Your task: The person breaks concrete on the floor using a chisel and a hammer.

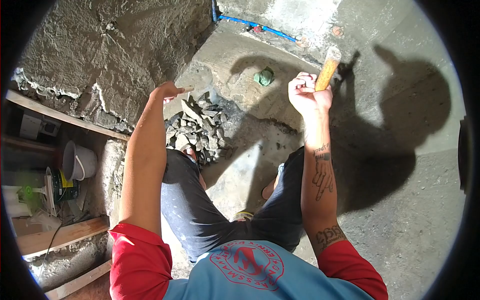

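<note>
My left hand (167, 91) is closed beside the rough wall, with a short pale rod (187, 89) jutting from it to the right. The rest of the rod is hidden by the hand, so its kind is unclear. My right hand (309, 94) is raised and closed around a thick yellow-brown wooden handle (327, 72) with a whitish upper end. Whatever the handle belongs to cannot be made out. Below my left hand lies a heap of grey rubble chunks (202, 127). A crumpled green object (264, 76) rests on the ledge between the hands.
A rough grey wall (120, 50) rises at the left, with wooden boards (65, 115) along its lower edge. A grey bucket (80, 160) stands in the recess beyond. Blue pipe (265, 29) runs along the back. My legs straddle the concrete floor (232, 172).
</note>
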Motion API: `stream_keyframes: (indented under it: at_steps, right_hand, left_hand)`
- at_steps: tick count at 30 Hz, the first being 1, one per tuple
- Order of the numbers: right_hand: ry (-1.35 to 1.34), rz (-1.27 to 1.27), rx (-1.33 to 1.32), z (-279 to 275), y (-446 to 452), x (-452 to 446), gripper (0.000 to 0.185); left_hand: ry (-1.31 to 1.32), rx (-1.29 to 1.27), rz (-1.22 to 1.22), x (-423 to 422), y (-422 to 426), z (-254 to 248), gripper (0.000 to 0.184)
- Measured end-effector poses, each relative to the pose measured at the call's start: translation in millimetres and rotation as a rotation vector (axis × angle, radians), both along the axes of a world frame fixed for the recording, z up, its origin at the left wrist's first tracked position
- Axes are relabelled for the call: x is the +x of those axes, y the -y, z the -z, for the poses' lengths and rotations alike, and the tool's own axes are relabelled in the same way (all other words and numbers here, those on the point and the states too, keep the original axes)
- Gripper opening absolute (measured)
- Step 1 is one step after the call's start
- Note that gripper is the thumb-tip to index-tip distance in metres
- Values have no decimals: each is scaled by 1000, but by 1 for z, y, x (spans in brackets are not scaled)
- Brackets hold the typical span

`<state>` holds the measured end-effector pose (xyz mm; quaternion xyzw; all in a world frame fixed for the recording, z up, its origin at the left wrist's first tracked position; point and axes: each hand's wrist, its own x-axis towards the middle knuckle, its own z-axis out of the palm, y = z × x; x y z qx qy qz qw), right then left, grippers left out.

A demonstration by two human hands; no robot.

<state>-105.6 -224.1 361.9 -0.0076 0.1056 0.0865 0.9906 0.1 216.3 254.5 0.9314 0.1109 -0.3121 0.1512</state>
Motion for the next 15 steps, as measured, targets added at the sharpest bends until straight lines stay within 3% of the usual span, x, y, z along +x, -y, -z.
stream_keyframes:
  at_steps: [15]
  right_hand:
    - [-20,3,18,-5,-2,-3,33]
  left_hand:
    - [27,34,58,5,-4,6,52]
